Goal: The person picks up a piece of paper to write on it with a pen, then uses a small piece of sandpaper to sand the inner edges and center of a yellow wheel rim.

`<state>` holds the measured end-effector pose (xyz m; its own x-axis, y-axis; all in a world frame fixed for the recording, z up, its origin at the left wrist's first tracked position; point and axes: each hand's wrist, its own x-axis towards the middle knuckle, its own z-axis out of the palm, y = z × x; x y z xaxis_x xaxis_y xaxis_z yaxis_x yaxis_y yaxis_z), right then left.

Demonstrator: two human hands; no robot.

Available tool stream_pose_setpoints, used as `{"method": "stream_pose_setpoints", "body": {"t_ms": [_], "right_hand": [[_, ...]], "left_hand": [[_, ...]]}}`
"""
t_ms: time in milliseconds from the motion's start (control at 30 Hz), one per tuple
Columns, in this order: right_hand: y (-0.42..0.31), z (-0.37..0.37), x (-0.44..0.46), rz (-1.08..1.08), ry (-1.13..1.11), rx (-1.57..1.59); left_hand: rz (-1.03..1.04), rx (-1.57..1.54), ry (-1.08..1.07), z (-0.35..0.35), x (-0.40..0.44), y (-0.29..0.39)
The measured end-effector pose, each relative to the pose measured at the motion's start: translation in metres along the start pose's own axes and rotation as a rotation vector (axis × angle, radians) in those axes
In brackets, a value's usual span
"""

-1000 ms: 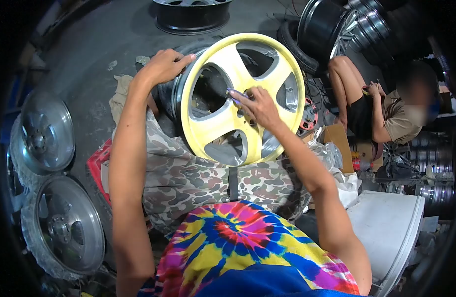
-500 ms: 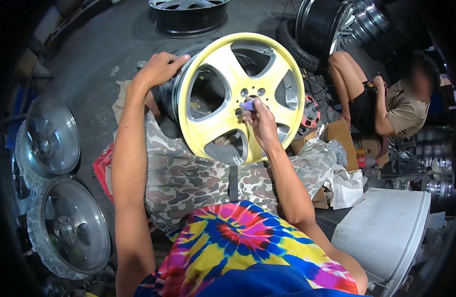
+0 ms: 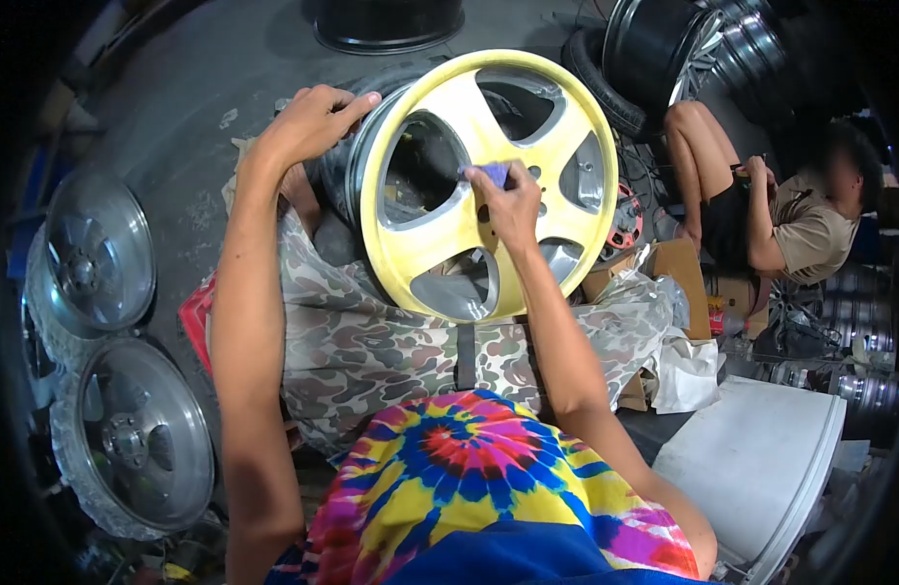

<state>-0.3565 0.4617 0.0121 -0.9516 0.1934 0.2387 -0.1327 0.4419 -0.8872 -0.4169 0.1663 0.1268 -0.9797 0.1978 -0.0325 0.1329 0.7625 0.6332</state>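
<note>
A five-spoke wheel rim [image 3: 438, 107] with a yellow-coated face leans tilted in front of my lap. My left hand [image 3: 313, 122] holds its upper left edge, one digit stretched over the lip and the other fingers partly hidden. Pinched in my right hand [image 3: 513, 207] is a folded purple piece of sandpaper [image 3: 495, 174]. It lies against a spoke beside the hub, near the left window's inner edge. The bolt holes by the hub are partly covered by my right hand.
Two silver wheels [image 3: 142, 439] stand at the left, one behind the other. A black wheel barrel [image 3: 389, 21] is at the top. At the right another person [image 3: 810, 224] crouches near stacked rims. A cardboard box [image 3: 679, 268] and a white wheel barrel [image 3: 747, 458] sit nearer on the right.
My right hand has moved the sandpaper from beside the bolt holes up and left toward the spoke's edge. My left hand stays at the rim. The view has shifted slightly.
</note>
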Motion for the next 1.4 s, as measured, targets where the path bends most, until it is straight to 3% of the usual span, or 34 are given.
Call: {"method": "stream_pose_setpoints", "body": {"t_ms": [200,467,567,700,800,967,1000,1133,1300,1400], "right_hand": [[0.0,0.004,-0.025,0.304,-0.008,0.166],[-0.019,0.005,-0.003,0.202,0.012,0.076],[0.011,0.009,-0.018,0.228,0.035,0.086],[-0.033,0.022,0.032,-0.033,0.026,-0.057],[-0.048,0.032,0.051,-0.091,-0.026,-0.141],[-0.036,0.013,0.049,-0.038,-0.084,-0.018],[-0.045,0.01,0.053,-0.052,-0.1,-0.126],[-0.077,0.038,0.085,-0.295,-0.07,-0.314],[-0.089,0.011,0.092,-0.26,-0.376,-0.483],[-0.085,0.019,0.103,-0.385,-0.382,-0.52]], "left_hand": [[-0.005,0.009,-0.012,-0.004,0.001,0.003],[0.014,-0.001,-0.008,0.0,0.007,0.01],[0.057,-0.047,0.029,-0.002,0.011,0.0],[0.094,-0.044,0.072,0.003,0.012,0.002],[0.058,-0.041,0.066,0.001,0.012,0.004],[0.09,-0.029,0.13,-0.003,0.004,0.007],[0.147,-0.012,0.092,-0.001,0.011,-0.003],[0.167,-0.032,0.098,0.001,0.013,0.008],[0.125,-0.05,0.162,0.005,0.01,0.0],[0.117,-0.018,0.108,0.0,0.014,0.001]]}}
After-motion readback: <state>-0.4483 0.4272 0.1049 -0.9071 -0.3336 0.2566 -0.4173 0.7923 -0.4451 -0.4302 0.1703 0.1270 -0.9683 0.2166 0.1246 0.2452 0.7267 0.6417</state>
